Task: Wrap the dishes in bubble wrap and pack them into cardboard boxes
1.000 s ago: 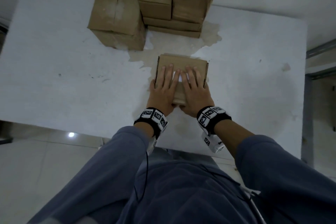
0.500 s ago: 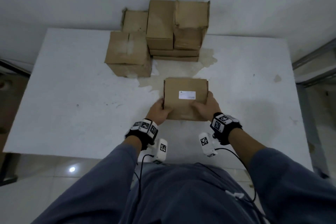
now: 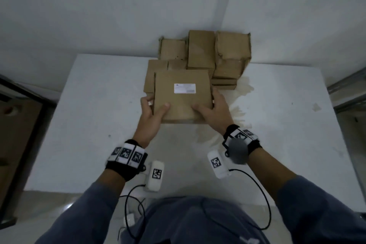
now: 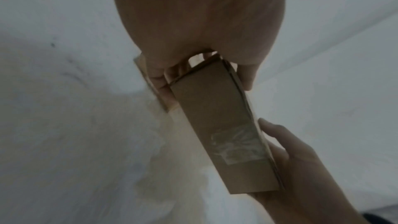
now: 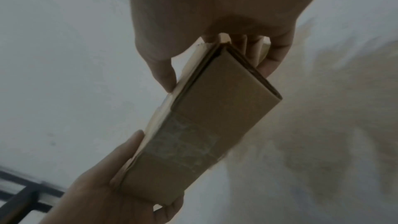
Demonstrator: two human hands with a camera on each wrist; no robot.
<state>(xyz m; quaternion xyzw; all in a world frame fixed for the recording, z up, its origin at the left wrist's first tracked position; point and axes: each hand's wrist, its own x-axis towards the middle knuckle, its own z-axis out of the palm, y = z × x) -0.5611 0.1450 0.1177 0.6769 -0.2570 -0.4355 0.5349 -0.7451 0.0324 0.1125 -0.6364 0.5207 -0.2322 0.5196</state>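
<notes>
A shut brown cardboard box point(image 3: 181, 96) with a white label on top is held above the white table point(image 3: 89, 117), lifted off it. My left hand point(image 3: 152, 112) grips its left near corner, thumb on top and fingers underneath. My right hand point(image 3: 213, 110) grips the right near corner the same way. In the left wrist view the box's near side point(image 4: 224, 135) shows a patch of clear tape, with the left thumb on one face and fingers point(image 4: 163, 81) on the other. The right wrist view shows the box point(image 5: 206, 125) gripped from both ends. No dishes or bubble wrap show.
A pile of several shut cardboard boxes point(image 3: 206, 55) stands at the table's back edge against the wall, just beyond the held box. A brownish stain point(image 3: 240, 103) marks the table's middle. Dark metal frames stand at the left and right of the table.
Both hands went from pressing flat on the box's top to gripping its sides. The box has risen off the table and moved toward the stacked boxes.
</notes>
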